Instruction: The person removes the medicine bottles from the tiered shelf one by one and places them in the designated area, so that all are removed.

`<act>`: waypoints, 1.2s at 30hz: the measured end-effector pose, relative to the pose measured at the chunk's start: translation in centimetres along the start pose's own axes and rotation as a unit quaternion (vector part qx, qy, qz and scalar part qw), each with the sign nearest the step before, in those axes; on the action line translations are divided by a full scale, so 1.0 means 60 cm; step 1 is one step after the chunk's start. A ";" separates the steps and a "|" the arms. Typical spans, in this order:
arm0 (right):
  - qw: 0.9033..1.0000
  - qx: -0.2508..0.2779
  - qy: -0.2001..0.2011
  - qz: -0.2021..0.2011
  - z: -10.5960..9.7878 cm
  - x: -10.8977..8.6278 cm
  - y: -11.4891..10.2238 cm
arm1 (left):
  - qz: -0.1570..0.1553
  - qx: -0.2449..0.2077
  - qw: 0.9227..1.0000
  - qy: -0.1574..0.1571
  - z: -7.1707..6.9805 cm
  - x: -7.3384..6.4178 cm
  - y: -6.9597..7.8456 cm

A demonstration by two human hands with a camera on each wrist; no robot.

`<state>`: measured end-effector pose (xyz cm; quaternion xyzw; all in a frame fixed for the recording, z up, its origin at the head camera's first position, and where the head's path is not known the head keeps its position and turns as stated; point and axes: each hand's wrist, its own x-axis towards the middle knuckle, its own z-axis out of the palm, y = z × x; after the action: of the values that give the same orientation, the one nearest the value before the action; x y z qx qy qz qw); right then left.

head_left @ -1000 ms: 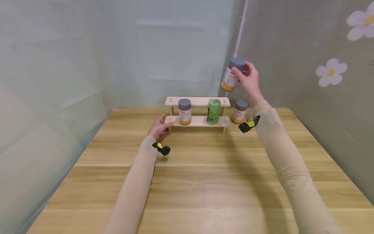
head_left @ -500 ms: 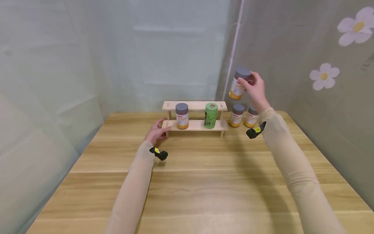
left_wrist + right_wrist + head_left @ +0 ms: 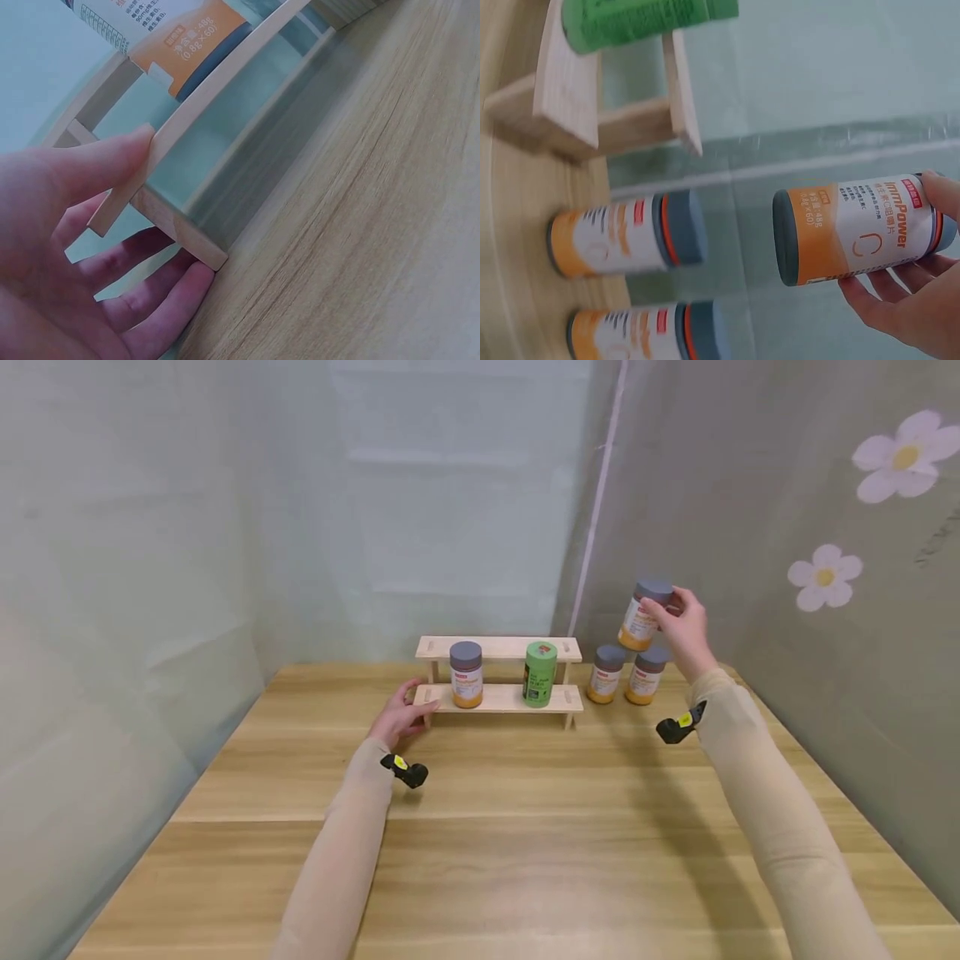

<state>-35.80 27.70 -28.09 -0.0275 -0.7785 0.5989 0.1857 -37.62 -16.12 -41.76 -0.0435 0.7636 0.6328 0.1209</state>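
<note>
A two-step wooden rack [image 3: 498,698] stands at the far side of the table [image 3: 525,852]. The left hand [image 3: 399,717] holds the left end of its lower, near shelf, thumb on top and fingers below. On that shelf a grey-lidded jar [image 3: 467,681] stands left, a green jar [image 3: 538,678] right, well apart. The right hand [image 3: 686,628] grips a raised jar [image 3: 637,623] near its lid, higher than two similar jars [image 3: 604,682] standing upright right of the rack.

a grey-lidded jar [image 3: 640,620], its label white over orange, hangs mid-air, lid up, leaning slightly; the pale two-tier wooden rack [image 3: 502,697] stands upright toward the back of the desk [image 3: 510,860].
</note>
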 end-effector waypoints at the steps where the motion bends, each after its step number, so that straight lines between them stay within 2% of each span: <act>1: 1.000 0.003 0.004 0.002 -0.004 -0.001 0.004 | 0.000 0.001 1.000 0.000 -0.001 0.000 -0.002; 8: 0.999 0.002 0.041 0.006 -0.041 0.000 0.031 | -0.002 -0.001 1.000 -0.001 -0.001 0.000 -0.008; 19: 0.997 -0.042 0.060 0.010 -0.085 0.008 0.051 | -0.002 0.002 1.000 -0.005 -0.004 0.000 -0.011; 24: 0.994 -0.086 0.055 0.025 -0.096 0.012 0.063 | -0.002 0.003 1.000 -0.003 -0.005 0.001 -0.010; 30: 0.992 -0.111 0.043 0.047 -0.107 0.015 0.098 | -0.007 0.012 1.000 -0.004 -0.004 -0.001 -0.008; 36: 0.988 -0.139 0.036 0.049 -0.113 0.014 0.130 | -0.004 0.020 1.000 -0.006 -0.003 -0.004 -0.008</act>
<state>-35.80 36.38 -33.77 -0.1131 -0.8445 0.4921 0.1786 -37.32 -16.39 -42.14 -0.0409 0.7750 0.6174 0.1289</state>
